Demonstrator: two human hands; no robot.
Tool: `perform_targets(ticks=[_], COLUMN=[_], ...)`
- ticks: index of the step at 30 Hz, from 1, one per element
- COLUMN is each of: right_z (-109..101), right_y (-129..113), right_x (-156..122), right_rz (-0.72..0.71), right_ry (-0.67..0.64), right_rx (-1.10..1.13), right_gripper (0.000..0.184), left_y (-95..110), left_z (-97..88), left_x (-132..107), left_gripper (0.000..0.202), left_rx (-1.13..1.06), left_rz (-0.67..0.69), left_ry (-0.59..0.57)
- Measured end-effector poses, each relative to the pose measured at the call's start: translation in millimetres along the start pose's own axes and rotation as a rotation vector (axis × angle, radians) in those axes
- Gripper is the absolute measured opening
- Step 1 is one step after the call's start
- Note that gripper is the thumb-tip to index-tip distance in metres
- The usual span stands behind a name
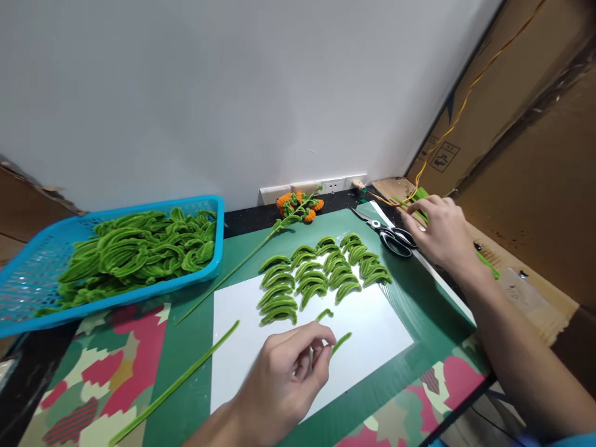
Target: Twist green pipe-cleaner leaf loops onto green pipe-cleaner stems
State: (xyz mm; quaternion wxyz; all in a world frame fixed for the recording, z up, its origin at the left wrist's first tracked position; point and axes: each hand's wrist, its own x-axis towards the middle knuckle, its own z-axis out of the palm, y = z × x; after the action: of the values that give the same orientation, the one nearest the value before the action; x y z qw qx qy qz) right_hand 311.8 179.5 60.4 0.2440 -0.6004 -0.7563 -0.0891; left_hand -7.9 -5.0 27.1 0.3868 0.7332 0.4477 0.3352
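Note:
My left hand rests low over the white sheet, fingers curled and pinching a short green pipe-cleaner piece. A second bent green piece lies just beyond it. Rows of folded green pipe-cleaner leaves lie at the sheet's far edge. My right hand reaches to the right edge of the desk, fingers bent on a bundle of green pipe cleaners, right beside black scissors.
A blue basket heaped with green leaves stands at the left. A long green stem with orange flowers and a straight green pipe cleaner lie on the green mat. Cardboard boxes stand at the right, a wall behind.

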Motion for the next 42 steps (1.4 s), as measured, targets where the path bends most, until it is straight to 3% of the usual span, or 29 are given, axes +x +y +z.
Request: perform_targets(ticks=[3,7,12,20,27,31,34,36,40,42], right_z=[2,14,25,24,31,34,30,24,7,0], right_y=[36,56,58,64,64,62,57,52,40,36], right_x=[18,21,12,6,-1,0,2,2,-4,-9], right_rz=[0.138,0.138,0.132,0.11,0.094,0.102,0.144,0.196,0.182,0.083], right_ry=[-0.216,-0.313,-0.271,-0.152,-0.238,-0.209,-0.114,0.039,0.658,0.83], right_rx=[-0.215,-0.23,-0.24,-0.172,-0.119,-0.095,-0.086,-0.08,-0.052,-0.051], right_gripper=[0.036,0.04,0.049,0.048,0.043,0.044,0.047,0.05,0.053,0.056], left_y=[-1,-4,-9,-10,-5,-9,-8,-4,5,7], left_z=[0.0,1.2,2.2,3.6,4.1,4.1,4.4,4.1,1.5,-0.2], left_x=[0,0,0,0,-2,-5,-4,-3,0,1], left_gripper=[0.017,0.019,0.02,0.02,0.033,0.042,0.042,0.043,0.044,0.045], left_rx=[0.017,0.015,0.004,-0.053,-0.262,-0.378,-0.373,-0.365,-0.344,-0.339], left_rz=[0.008,-0.003,-0.002,-0.057,-0.199,-0.215,-0.221,-0.25,-0.318,-0.336], left_ry=[0.003,0.016,0.01,0.043,0.082,0.031,0.07,0.111,0.093,0.072])
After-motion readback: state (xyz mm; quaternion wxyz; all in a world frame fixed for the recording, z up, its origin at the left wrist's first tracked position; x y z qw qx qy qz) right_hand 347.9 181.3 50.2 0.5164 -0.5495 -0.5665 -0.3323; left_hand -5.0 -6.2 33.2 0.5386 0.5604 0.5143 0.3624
